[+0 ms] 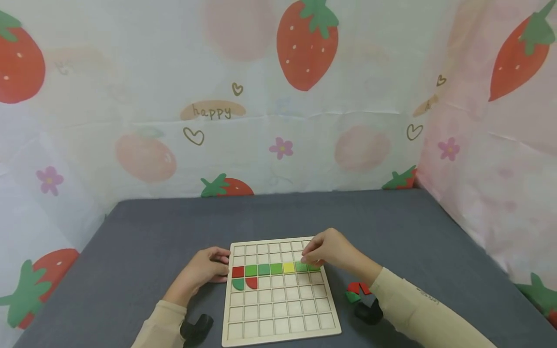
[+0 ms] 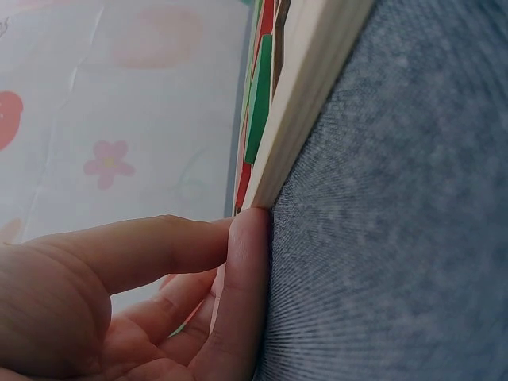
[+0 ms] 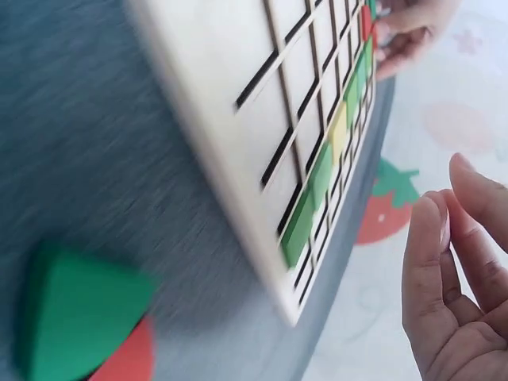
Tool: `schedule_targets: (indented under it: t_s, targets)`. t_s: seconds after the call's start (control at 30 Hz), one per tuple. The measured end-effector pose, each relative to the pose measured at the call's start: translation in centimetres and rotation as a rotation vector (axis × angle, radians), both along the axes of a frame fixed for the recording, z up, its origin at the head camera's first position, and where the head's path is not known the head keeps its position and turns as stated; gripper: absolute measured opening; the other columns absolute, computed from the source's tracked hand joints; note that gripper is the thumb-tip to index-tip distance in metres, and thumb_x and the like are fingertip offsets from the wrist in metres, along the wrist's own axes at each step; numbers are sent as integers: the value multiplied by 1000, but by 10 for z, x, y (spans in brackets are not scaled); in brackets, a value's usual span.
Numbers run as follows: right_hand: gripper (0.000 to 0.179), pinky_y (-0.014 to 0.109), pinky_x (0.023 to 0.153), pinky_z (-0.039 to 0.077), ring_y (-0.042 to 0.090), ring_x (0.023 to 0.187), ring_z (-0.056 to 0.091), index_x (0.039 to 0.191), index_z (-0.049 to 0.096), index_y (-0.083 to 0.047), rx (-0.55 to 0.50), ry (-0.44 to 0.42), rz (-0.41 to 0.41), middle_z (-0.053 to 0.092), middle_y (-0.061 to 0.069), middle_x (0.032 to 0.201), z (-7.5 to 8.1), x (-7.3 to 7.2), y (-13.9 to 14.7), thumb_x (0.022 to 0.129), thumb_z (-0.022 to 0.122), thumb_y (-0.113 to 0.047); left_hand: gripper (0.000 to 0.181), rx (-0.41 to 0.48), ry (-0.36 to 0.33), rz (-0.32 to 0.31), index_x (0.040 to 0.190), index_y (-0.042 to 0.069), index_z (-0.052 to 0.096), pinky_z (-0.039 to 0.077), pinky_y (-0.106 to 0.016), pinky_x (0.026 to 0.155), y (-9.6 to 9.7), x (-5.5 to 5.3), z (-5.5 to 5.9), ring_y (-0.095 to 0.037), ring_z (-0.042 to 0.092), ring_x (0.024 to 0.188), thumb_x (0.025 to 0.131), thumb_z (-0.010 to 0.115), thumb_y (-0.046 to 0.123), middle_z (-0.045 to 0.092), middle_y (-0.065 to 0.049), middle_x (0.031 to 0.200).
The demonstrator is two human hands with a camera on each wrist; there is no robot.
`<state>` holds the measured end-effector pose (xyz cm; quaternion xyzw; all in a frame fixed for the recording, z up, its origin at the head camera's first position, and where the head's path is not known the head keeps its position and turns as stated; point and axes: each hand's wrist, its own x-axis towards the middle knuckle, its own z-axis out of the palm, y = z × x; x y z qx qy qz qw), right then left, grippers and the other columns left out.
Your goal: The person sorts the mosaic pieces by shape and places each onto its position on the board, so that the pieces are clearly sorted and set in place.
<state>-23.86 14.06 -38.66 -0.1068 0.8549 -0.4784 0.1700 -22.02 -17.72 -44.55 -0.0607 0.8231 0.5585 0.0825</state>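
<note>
Container: a pale wooden grid board (image 1: pixel 280 310) lies on the grey table (image 1: pixel 174 222), between the two hands. Third row from the far side is filled; from the left hand toward the right: red square (image 1: pixel 238 271), green, blue-green, green, yellow square (image 1: pixel 288 267), then two green tiles close under the right fingertips. The next row, nearer the person, holds a rounded green piece (image 1: pixel 238 284) and, beside it, a rounded red piece (image 1: pixel 252 282), both toward the left hand.

Right hand (image 1: pixel 328 249): above the right end of the filled row. Thumb and fingers loosely bent, tips near one another but apart; contact with the tiles below is unclear. Loose red pieces (image 1: pixel 354 288) and a loose green piece (image 1: pixel 352 297) lie together on the table, nearer the person than this hand, beside its forearm.

Left hand (image 1: pixel 204 266): at the board's left edge, beside the red square. Thumb and a finger come together there, the finger touching the wooden side. Clamped or merely resting: I cannot tell.

Beyond both hands: strawberry-print cloth (image 1: pixel 304 164).
</note>
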Motion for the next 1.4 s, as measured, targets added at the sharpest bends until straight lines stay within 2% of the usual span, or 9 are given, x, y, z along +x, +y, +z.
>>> schedule_targets:
  t_s: [0.13,0.4,0.6,0.83,1.17,1.3,1.4]
  targets:
    - [15,39,73,62,23,74,69,93,76,-1,1,8,-19,74,8,92,0,3,18,81,80,-10,47,-7,0,-1,129,-7,56,63,-34,68,-1,0,0,-17,66,82,83,66,-7,58,-17,108]
    - [22,40,76,62,24,78,71,99,75,3,13,-12,-76,75,8,95,-2,8,48,81,80,-10,48,-3,2,-6,130,-7,56,63,-34,69,-1,0,-1,-18,66,82,83,66,-8,58,-18,108]
    - [23,36,74,62,20,77,71,97,76,1,66,-15,-136,76,5,89,-7,12,70,80,82,-12,48,-10,6,0,130,-7,56,63,-34,69,0,0,-2,-18,66,83,83,66,-8,58,-18,108]
    - [26,36,75,62,19,78,71,99,75,3,64,-30,-153,76,5,87,-14,16,94,80,82,-13,48,-23,0,7,129,-6,56,63,-34,69,-1,0,-2,-18,66,83,83,66,-8,58,-17,108]
    - [29,34,71,63,15,73,71,101,74,7,49,-58,-189,76,5,86,-26,16,118,79,82,-10,47,-19,5,3,129,-7,56,63,-34,69,0,2,0,-17,66,82,83,65,-8,58,-17,107]
    - [26,33,68,63,13,70,68,98,74,6,86,-52,-198,75,4,84,-28,17,124,78,83,-10,47,-18,20,-3,129,-8,56,63,-33,68,1,3,2,-17,65,81,83,65,-9,58,-17,106]
    - [26,33,67,62,13,69,67,98,75,5,102,-79,-211,75,3,83,-29,16,126,78,83,-10,47,-14,22,-4,129,-9,56,63,-33,68,1,3,3,-17,65,81,83,65,-9,58,-17,106]
